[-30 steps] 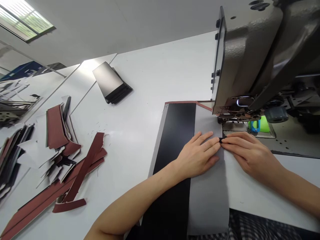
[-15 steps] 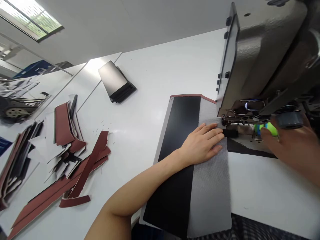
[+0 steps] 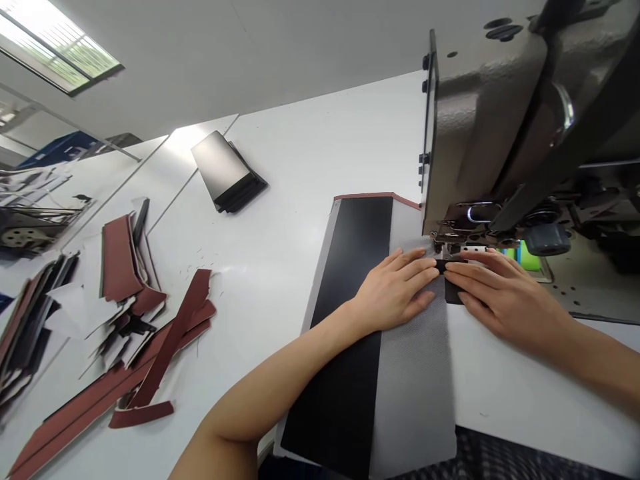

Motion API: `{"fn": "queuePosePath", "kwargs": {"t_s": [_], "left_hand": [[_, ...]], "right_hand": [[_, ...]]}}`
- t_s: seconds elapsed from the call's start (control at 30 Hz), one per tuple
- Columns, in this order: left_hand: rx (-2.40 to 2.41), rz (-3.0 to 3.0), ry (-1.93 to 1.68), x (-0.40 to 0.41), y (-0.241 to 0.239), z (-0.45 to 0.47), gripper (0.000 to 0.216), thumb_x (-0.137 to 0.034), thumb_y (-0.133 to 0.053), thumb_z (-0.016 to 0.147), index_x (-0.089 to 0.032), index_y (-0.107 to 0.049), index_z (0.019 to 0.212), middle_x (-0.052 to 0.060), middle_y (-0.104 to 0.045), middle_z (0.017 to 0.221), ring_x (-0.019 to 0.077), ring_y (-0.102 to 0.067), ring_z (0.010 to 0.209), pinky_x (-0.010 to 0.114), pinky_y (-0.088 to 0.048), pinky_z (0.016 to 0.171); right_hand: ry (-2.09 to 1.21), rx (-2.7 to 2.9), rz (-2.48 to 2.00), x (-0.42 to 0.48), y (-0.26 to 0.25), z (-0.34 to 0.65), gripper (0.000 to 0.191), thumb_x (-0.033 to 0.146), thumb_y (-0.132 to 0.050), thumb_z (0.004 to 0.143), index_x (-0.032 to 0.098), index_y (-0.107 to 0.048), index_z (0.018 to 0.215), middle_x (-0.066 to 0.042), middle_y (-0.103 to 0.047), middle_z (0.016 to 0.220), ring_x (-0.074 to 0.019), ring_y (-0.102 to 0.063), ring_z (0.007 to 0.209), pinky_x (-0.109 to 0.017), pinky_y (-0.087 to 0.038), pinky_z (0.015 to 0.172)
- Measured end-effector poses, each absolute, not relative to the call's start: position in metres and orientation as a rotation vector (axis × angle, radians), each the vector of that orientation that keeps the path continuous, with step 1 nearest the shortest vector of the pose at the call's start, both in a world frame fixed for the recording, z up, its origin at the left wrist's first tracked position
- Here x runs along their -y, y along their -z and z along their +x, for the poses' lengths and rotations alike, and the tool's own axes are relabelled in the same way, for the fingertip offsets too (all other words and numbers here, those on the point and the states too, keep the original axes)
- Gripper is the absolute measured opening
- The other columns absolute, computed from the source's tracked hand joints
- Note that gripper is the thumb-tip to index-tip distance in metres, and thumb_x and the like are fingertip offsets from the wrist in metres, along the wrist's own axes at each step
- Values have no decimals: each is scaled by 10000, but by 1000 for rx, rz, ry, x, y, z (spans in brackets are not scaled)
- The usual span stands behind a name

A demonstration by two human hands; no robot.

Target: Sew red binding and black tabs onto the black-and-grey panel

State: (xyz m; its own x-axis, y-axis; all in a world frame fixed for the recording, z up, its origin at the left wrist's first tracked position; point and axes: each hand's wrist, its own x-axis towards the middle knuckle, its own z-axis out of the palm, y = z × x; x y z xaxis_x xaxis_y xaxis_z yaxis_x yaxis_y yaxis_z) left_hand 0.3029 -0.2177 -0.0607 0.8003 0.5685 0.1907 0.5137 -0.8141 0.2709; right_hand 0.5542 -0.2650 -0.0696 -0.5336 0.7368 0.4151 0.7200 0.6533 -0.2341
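Observation:
My left hand (image 3: 397,291) lies flat on a long panel, its fingers stretched toward the needle area of the sewing machine (image 3: 467,143). The panel has a grey textured strip (image 3: 413,400) beside a smooth black strip (image 3: 345,267), with a thin reddish edge (image 3: 364,195) at its far end. My right hand (image 3: 510,293) rests palm down right of the panel, fingers extended and pressing on a small black piece (image 3: 454,292) under the presser foot. The fingertips of both hands nearly meet there. Part of the black piece is hidden under the right fingers.
Dark red and black offcuts (image 3: 165,353) lie in a pile on the left of the white table (image 3: 260,313). A stack of dark rectangular pieces (image 3: 227,170) sits farther back. A green spool-like object (image 3: 530,257) shows behind the machine's round knob (image 3: 547,239).
My right hand has come down from beside the machine's knob to the black piece at the presser foot. My left hand stays flat on the panel. The view has shifted slightly.

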Motion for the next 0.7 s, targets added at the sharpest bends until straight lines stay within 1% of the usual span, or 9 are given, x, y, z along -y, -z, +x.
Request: {"fn": "queuePosePath", "kwargs": {"t_s": [0.07, 0.17, 0.3, 0.4, 0.47, 0.53, 0.63, 0.67, 0.7], "left_hand": [[-837, 2785, -400, 217, 61, 303, 396, -379, -452, 1066, -156, -608, 1354, 103, -628, 1448, 274, -478, 1462, 509, -399, 1228], [-835, 2788, -415, 212, 62, 304, 393, -377, -441, 1072, -159, -608, 1353, 90, -627, 1452, 264, -487, 1455, 488, -391, 1235], [-849, 2792, -455, 197, 63, 307, 384, -370, -455, 1065, -151, -616, 1336, 89, -652, 1414, 268, -518, 1419, 480, -416, 1212], [-860, 2788, -433, 185, 61, 312, 366, -357, -466, 1059, -134, -642, 1289, 111, -669, 1374, 274, -542, 1387, 452, -448, 1178], [-887, 2787, -410, 179, 59, 314, 358, -348, -456, 1064, -131, -650, 1272, 118, -682, 1341, 273, -555, 1366, 437, -453, 1165], [-910, 2787, -395, 175, 58, 316, 363, -351, -445, 1071, -129, -645, 1277, 119, -694, 1309, 270, -572, 1339, 429, -452, 1157], [-924, 2802, -386, 172, 58, 316, 384, -375, -438, 1079, -121, -632, 1292, 119, -704, 1268, 266, -596, 1297, 426, -445, 1148], [-928, 2813, -381, 172, 58, 316, 388, -380, -437, 1081, -121, -628, 1297, 117, -707, 1257, 265, -599, 1288, 426, -442, 1146], [-932, 2828, -372, 172, 58, 316, 387, -381, -438, 1082, -123, -625, 1302, 114, -709, 1249, 263, -601, 1280, 424, -441, 1141]], "right_hand": [[-82, 2403, -1149, 258, 73, 553, 355, 216, -486, 1021, 256, -669, 1323, -36, -694, 1301, -293, -581, 1285, -526, -473, 1104], [-28, 2418, -1125, 249, 74, 556, 314, 202, -482, 1022, 236, -678, 1264, -34, -705, 1263, -265, -622, 1210, -471, -487, 1056], [47, 2384, -1179, 241, 80, 559, 318, 195, -481, 1014, 234, -668, 1268, -40, -723, 1224, -235, -678, 1074, -396, -522, 896], [58, 2348, -1280, 234, 87, 561, 325, 213, -490, 1006, 244, -669, 1275, -35, -736, 1216, -233, -704, 940, -389, -523, 813], [75, 2325, -1328, 233, 89, 561, 302, 220, -498, 1002, 233, -686, 1238, -42, -743, 1200, -241, -708, 881, -386, -513, 765], [92, 2304, -1317, 236, 87, 559, 296, 213, -506, 999, 225, -694, 1226, -56, -741, 1205, -258, -708, 911, -390, -506, 765], [48, 2352, -1159, 254, 75, 556, 337, 175, -531, 989, 222, -665, 1294, -67, -705, 1290, -287, -659, 1135, -418, -502, 907], [22, 2379, -1090, 262, 70, 558, 347, 149, -541, 982, 214, -655, 1303, -65, -699, 1298, -283, -634, 1184, -419, -493, 956], [4, 2398, -1032, 270, 66, 562, 345, 122, -549, 973, 203, -654, 1292, -62, -704, 1276, -270, -626, 1192, -413, -486, 990]]}}
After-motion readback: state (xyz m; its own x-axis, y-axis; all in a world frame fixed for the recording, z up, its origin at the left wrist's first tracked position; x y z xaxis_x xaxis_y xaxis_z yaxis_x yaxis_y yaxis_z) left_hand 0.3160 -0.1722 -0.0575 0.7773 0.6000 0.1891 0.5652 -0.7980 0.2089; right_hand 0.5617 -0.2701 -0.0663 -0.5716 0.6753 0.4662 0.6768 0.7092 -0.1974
